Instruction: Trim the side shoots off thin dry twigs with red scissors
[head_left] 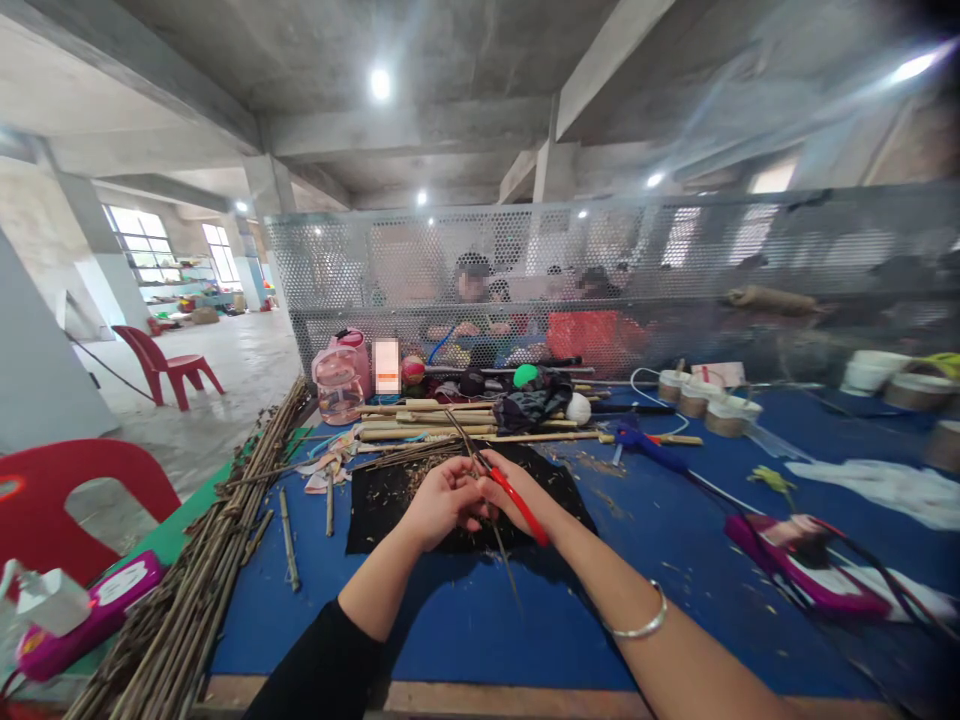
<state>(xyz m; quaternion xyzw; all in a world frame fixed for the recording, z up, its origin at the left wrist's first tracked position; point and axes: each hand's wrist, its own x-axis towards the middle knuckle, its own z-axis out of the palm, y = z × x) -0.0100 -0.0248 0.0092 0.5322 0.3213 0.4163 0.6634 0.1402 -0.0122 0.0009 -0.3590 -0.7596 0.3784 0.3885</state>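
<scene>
My left hand (442, 497) is closed round a thin dry twig (459, 432) that slants up and away from it, with its lower end sticking out below the hands. My right hand (508, 496) grips a red-handled cutter (517, 497) whose tip meets the twig right beside the left fingers. Both hands hover over a black cloth (382, 510) littered with wood shavings, lying on the blue table top (465, 630). A silver bangle (637, 622) circles my right wrist.
A long bundle of sticks (225, 540) runs along the table's left edge. Bamboo poles (420, 420), a pink jug (337, 385), balls, tape rolls (705, 405) and a blue glue gun (649, 445) lie beyond. A mesh screen (600, 270) separates seated people. Red chairs (169, 365) stand left.
</scene>
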